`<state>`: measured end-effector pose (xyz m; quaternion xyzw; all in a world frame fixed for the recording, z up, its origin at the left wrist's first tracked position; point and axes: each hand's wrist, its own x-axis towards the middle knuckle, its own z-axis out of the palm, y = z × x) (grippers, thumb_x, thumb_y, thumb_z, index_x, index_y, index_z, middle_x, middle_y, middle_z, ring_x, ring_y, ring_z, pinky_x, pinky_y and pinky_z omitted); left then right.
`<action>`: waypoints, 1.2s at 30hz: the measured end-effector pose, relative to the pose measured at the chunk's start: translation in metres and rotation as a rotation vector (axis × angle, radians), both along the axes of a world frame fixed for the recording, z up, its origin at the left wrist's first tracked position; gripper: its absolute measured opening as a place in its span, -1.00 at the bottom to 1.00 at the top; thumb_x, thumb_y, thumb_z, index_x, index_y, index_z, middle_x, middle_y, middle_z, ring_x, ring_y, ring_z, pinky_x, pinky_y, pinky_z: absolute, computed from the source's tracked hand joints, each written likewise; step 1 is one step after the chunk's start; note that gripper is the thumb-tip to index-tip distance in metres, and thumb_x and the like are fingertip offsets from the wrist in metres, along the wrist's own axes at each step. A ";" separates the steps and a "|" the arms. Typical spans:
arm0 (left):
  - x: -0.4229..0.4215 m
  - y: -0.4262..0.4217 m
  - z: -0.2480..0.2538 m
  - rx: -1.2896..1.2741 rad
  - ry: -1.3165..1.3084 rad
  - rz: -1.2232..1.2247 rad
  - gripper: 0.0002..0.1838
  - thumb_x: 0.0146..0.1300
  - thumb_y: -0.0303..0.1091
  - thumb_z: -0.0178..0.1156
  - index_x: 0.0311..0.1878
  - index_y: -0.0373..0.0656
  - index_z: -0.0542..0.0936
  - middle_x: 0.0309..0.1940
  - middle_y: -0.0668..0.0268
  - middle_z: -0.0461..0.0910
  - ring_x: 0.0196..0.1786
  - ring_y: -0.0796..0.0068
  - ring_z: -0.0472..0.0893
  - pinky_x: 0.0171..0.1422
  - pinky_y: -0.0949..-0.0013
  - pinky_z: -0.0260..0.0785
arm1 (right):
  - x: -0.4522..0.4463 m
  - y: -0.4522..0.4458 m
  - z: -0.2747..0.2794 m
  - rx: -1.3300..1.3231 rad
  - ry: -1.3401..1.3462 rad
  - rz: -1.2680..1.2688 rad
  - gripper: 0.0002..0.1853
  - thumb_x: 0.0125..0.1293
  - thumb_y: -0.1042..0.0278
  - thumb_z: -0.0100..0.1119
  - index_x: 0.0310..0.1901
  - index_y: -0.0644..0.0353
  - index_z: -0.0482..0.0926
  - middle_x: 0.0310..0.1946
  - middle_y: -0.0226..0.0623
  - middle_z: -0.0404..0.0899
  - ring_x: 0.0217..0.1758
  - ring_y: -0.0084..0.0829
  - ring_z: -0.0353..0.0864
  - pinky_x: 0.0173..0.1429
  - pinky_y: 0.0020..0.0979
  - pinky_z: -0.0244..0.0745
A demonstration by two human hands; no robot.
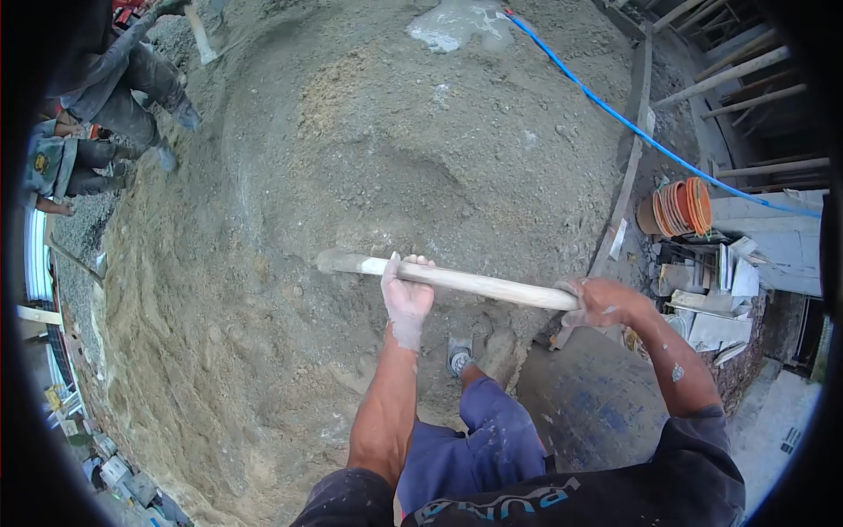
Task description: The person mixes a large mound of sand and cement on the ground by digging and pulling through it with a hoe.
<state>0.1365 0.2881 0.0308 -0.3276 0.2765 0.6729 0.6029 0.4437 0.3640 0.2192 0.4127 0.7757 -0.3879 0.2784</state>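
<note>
A long pale wooden-handled shovel [492, 285] lies across the view, just above a broad heap of grey-brown sand mix [369, 184]. Its left end is caked in grey, so the blade's shape is hard to make out. Around the handle near that end, my left hand [408, 294] is closed from below, dusted with grey. My right hand [601, 303] grips the other end of the handle, on the right. Wet grey splashes mark my right forearm. One shoe [458, 358] of mine stands in the sand mix below the handle.
A blue hose [606, 105] runs from a puddle [457, 28] down the right side. Stacked orange buckets [674, 209] and broken boards [711, 307] lie right, beyond a plank edge [634, 167]. At left stand other people [132, 88]; a long-handled tool [200, 35] is near them.
</note>
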 end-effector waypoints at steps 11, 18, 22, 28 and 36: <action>0.035 -0.063 0.022 -0.114 0.244 -0.144 -0.76 0.23 -0.20 0.22 -0.49 0.00 0.42 -0.57 0.43 0.41 -0.39 0.42 0.47 -0.06 0.18 0.37 | 0.044 -0.110 -0.167 -0.013 -0.281 -0.068 -0.72 0.11 0.35 0.14 -0.13 0.19 0.61 -0.12 -0.09 0.64 0.04 -0.09 0.62 0.08 -0.10 0.53; -0.147 -0.196 0.000 -0.409 0.548 0.041 -0.72 0.31 -0.14 0.17 -0.45 0.04 0.35 -0.60 0.54 0.34 -0.56 0.62 0.38 -0.42 0.42 0.34 | -0.167 -0.216 -0.119 -0.394 0.241 -0.076 -0.63 0.18 0.30 0.15 0.01 0.27 0.50 -0.27 0.03 0.65 -0.12 0.01 0.65 -0.05 -0.05 0.51; -0.138 -0.232 -0.022 -0.603 0.583 -0.030 -0.69 0.35 -0.10 0.16 -0.45 0.01 0.35 -0.63 0.51 0.33 -0.60 0.61 0.37 -0.50 0.46 0.33 | -0.274 -0.242 -0.160 -0.303 0.274 -0.065 -0.66 0.08 0.40 0.13 -0.07 0.28 0.55 -0.26 0.05 0.65 -0.14 0.01 0.66 -0.07 -0.06 0.52; 0.014 -0.236 -0.123 -0.625 0.151 -0.329 -0.77 0.33 -0.27 0.13 -0.42 -0.05 0.33 -0.68 0.45 0.29 -0.71 0.56 0.32 -0.64 0.42 0.28 | -0.202 -0.259 -0.222 -0.313 -0.211 -0.293 -0.64 0.03 0.23 0.18 -0.18 0.29 0.63 -0.23 0.08 0.66 -0.13 0.01 0.67 -0.07 -0.09 0.55; 0.057 -0.225 -0.154 -0.220 -0.303 -0.557 -0.84 0.28 -0.35 0.13 -0.36 -0.10 0.35 -0.62 0.43 0.40 -0.60 0.58 0.43 -0.45 0.48 0.42 | -0.180 -0.239 -0.157 -0.211 -0.286 -0.453 -0.66 -0.08 0.42 0.21 -0.19 0.34 0.64 -0.27 0.02 0.67 -0.16 -0.05 0.70 -0.13 -0.11 0.57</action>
